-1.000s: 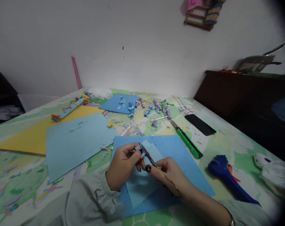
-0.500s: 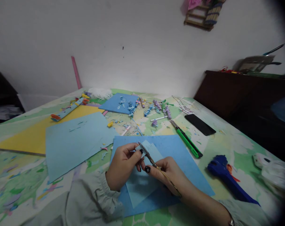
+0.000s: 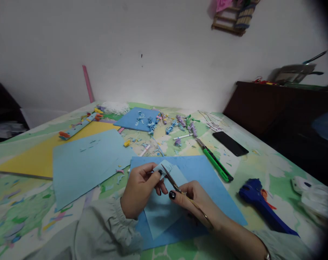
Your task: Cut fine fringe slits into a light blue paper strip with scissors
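Note:
My left hand (image 3: 142,187) pinches a small piece of light blue foam sheet (image 3: 163,165) between thumb and fingers. Thin dark marks show on that piece. In my right hand (image 3: 196,202) is a pair of scissors (image 3: 171,180) with gold handles, its blades pointing up and left against the piece. Whether the blades are parted is hard to make out. Beneath both hands lies a larger light blue sheet (image 3: 164,220), resting on a darker blue foam sheet (image 3: 220,202).
To the right are a green utility knife (image 3: 216,164), a black phone (image 3: 230,143) and a blue glue gun (image 3: 264,206). At the left, a light blue sheet (image 3: 85,166) overlaps a yellow sheet (image 3: 23,162). Curled foam figures (image 3: 172,126) and scraps lie toward the wall.
The small piece in my left hand has tilted and shifted slightly left. The scissors have moved a little right and down relative to it.

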{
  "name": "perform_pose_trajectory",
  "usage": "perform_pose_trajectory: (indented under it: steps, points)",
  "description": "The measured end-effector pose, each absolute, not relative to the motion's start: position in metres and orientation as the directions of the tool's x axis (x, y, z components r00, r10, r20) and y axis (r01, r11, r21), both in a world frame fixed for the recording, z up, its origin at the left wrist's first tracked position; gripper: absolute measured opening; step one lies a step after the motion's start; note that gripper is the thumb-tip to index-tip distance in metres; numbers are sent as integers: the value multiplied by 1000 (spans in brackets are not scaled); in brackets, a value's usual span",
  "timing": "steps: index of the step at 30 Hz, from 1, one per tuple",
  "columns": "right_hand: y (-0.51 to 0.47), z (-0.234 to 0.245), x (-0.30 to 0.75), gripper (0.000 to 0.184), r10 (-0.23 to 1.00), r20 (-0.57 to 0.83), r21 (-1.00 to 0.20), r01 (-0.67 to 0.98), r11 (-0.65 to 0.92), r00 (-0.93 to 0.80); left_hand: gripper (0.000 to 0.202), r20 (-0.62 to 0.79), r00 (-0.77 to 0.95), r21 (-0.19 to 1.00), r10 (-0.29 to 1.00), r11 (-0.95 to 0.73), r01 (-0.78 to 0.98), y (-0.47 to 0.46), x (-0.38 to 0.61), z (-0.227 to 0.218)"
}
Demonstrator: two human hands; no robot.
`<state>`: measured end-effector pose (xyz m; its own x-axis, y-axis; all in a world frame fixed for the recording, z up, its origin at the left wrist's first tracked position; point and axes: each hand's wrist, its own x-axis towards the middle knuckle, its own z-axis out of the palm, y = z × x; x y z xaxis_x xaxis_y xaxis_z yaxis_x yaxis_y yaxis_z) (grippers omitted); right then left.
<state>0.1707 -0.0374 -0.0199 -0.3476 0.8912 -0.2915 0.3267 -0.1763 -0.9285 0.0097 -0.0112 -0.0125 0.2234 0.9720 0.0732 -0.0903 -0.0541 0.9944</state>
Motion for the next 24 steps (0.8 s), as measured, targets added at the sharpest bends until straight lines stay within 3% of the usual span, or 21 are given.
perform_pose_trajectory:
  steps: [24]
  points:
    - [-36,-23,168,54,909,-258,-922,366,-130,-327,13,75,217,995,973,-60,-76,-12,10,-14]
